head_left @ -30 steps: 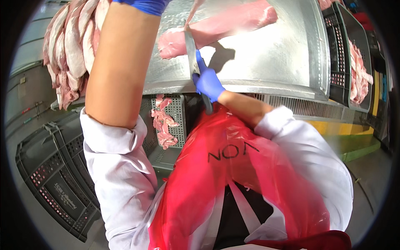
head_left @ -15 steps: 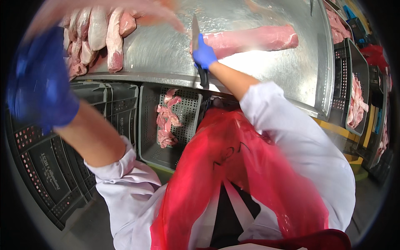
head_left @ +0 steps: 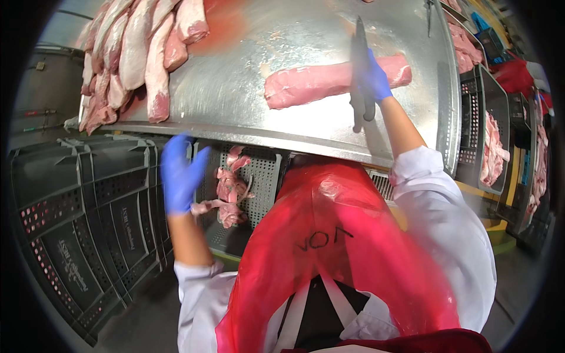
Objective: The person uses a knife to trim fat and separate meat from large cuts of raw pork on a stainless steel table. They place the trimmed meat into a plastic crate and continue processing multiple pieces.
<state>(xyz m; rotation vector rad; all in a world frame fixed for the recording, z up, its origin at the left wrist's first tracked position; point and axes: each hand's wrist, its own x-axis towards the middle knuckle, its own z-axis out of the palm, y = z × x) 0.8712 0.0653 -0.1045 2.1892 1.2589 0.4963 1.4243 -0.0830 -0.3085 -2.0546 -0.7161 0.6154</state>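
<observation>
My left hand (head_left: 183,176), gloved in blue, is open beside and over a perforated grey crate (head_left: 265,182) holding pink meat trimmings (head_left: 229,191). My right hand (head_left: 374,76), also gloved, grips a long knife (head_left: 359,53) with a dark handle, held blade away from me across a long pink loin (head_left: 297,88); whether the blade touches it I cannot tell. The loin lies crosswise on a steel worktable (head_left: 235,94). A pile of pale, fatty meat strips (head_left: 135,53) fills the table's left end.
Dark crates (head_left: 82,200) stand below left. At right, crates (head_left: 471,117) hold meat (head_left: 493,147), with more meat (head_left: 465,47) behind. A person in red (head_left: 512,76) shows at the far right. A thin tool (head_left: 429,20) rests at the table's back right.
My left hand swung down from the raised strip of meat to above the crate, now empty and open; the crate shows an added piece. My right hand with the knife moved right along the loin.
</observation>
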